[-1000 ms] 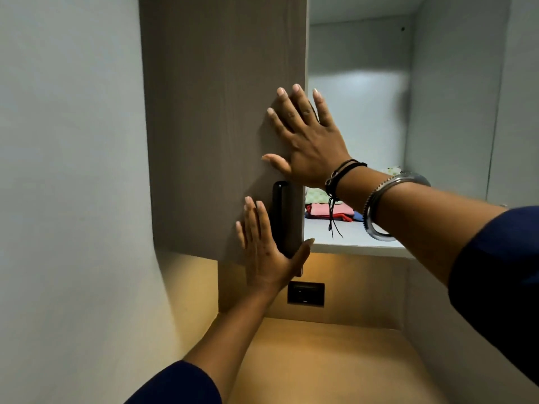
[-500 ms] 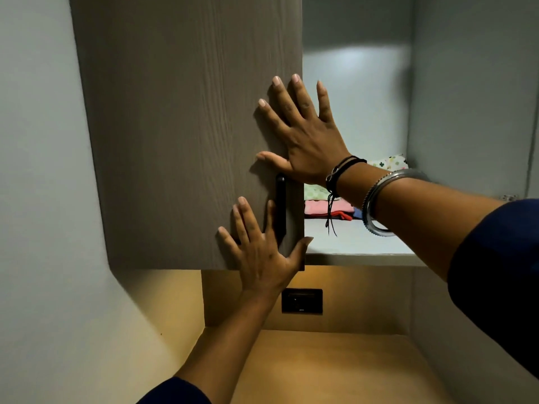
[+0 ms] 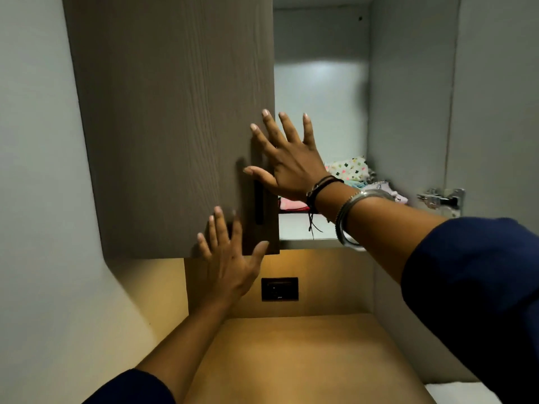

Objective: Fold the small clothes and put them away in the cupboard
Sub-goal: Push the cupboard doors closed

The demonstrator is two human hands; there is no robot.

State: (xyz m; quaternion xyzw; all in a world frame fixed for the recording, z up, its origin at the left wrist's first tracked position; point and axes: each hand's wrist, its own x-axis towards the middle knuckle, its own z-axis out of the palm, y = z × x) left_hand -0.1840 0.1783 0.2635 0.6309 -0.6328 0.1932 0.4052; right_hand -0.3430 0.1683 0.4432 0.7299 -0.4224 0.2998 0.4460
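Folded small clothes point(image 3: 350, 170) lie on white cupboard shelf point(image 3: 294, 228). Left hand point(image 3: 230, 258) and right hand point(image 3: 287, 164) spread wide, flat against grey-brown woodgrain door point(image 3: 175, 126).

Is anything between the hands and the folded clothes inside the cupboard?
Partly: the cupboard door covers the left side, both hands flat on it. The right side is open, with nothing visible before the folded clothes on the shelf.
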